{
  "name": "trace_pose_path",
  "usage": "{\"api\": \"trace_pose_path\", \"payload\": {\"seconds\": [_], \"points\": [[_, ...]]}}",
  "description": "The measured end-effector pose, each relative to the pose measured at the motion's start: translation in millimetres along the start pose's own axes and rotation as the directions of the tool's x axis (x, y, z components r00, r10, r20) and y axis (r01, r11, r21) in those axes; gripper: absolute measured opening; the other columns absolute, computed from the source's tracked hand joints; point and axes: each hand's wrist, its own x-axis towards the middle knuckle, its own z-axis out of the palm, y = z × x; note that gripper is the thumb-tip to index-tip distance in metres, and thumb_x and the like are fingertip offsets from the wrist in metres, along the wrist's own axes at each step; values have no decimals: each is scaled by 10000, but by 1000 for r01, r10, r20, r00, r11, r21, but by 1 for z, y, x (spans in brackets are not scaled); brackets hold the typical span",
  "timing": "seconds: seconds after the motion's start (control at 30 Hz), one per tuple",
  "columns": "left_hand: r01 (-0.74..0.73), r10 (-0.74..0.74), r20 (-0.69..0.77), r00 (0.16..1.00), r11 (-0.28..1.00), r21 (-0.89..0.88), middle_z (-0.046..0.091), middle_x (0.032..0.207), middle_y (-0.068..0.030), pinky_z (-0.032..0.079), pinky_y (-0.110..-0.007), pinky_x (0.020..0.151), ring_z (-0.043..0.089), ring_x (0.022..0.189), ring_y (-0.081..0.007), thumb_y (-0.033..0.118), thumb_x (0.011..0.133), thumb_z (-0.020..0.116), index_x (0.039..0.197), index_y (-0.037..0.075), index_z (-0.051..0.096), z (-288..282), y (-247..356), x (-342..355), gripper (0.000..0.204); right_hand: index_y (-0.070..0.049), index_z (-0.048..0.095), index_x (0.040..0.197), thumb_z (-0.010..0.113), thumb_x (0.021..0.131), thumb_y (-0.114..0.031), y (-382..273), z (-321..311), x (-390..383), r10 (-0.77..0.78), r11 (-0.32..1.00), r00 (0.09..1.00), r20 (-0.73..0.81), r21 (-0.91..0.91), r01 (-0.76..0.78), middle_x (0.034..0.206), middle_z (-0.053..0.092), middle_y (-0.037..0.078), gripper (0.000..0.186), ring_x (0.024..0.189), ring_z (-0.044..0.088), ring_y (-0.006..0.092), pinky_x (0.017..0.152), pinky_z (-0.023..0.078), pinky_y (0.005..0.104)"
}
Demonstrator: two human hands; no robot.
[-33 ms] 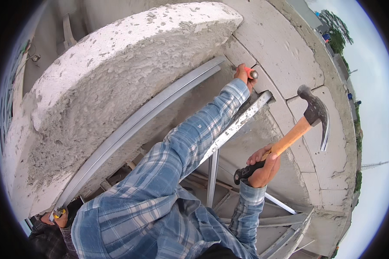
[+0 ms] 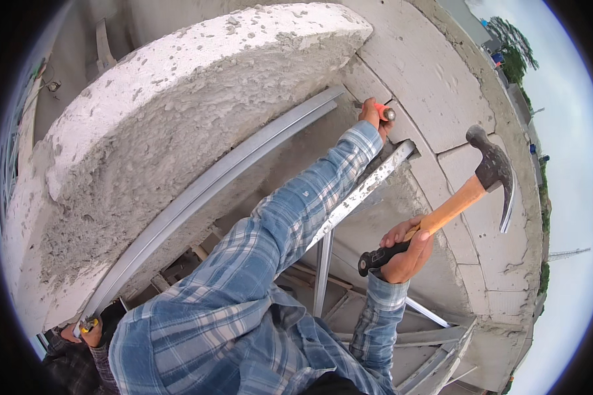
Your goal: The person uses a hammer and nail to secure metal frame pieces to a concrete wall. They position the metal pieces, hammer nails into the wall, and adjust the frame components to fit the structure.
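Fingers of the right hand (image 2: 407, 253) are wrapped tight round the black grip of a claw hammer (image 2: 449, 207), wooden handle angled up to the right, steel head (image 2: 493, 170) raised clear of the wall, claw pointing down. Fingers of the left hand (image 2: 373, 113), far up at arm's length, are pinched shut on a small orange-handled tool w/ a metal tip (image 2: 385, 113); tip is set against a joint between pale concrete blocks (image 2: 435, 79). Exact kind of tool can't be told. Hammer head is held well apart from that tool, to its right and lower. Both forearms are seen in blue plaid sleeves (image 2: 290, 217). A paint-spattered metal ladder rail (image 2: 359, 194) is crossed by the left arm, just beside the sleeve. A curved grey metal channel (image 2: 197, 191) is run along under a rough plastered concrete slab (image 2: 178, 99) at left. Near bottom left, another person's hand (image 2: 85, 331) is seen gripping a yellow object, partly cut off. Trees and sky are visible at far right.
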Motion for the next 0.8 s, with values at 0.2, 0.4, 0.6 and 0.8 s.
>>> {"api": "trace_pose_path", "payload": {"seconds": [0.2, 0.4, 0.6, 0.8], "points": [[17, -16, 37, 999, 999, -45, 570, 849, -78, 548, -304, 543, 600, 696, -184, 439, 929, 498, 1003, 85, 481, 8, 5, 5, 362, -25, 458, 954, 399, 1010, -472, 15, 44, 29, -6, 999, 1000, 7, 51, 5, 653, 433, 20, 454, 499, 444, 101, 436, 388, 236], [45, -46, 56, 997, 999, 9, 553, 808, -78, 521, -306, 550, 575, 670, -191, 422, 959, 437, 941, 63, 507, 21, 23, 7, 366, -44, 480, 955, 433, 1009, -471, 40, 65, 47, 384, 923, 916, 116, -24, -384, 632, 417, 1, 433, 489, 436, 89, 424, 366, 232], [60, -61, 39, 997, 998, 35, 556, 764, -64, 467, -296, 507, 550, 622, -171, 423, 959, 414, 916, 76, 523, 21, 15, 15, 367, -91, 429, 919, 415, 985, -558, 9, 66, 42, -46, 994, 995, -89, 95, 54, 613, 373, -4, 472, 476, 417, 91, 408, 365, 229], [23, -24, 125, 992, 1000, 9, 550, 739, -60, 451, -287, 498, 522, 580, -168, 394, 954, 410, 901, 86, 519, 22, 20, 23, 331, -85, 442, 862, 453, 996, -495, 39, 52, 65, 434, 900, 894, 109, -90, -426, 604, 399, -15, 432, 460, 411, 84, 392, 349, 242]]}}
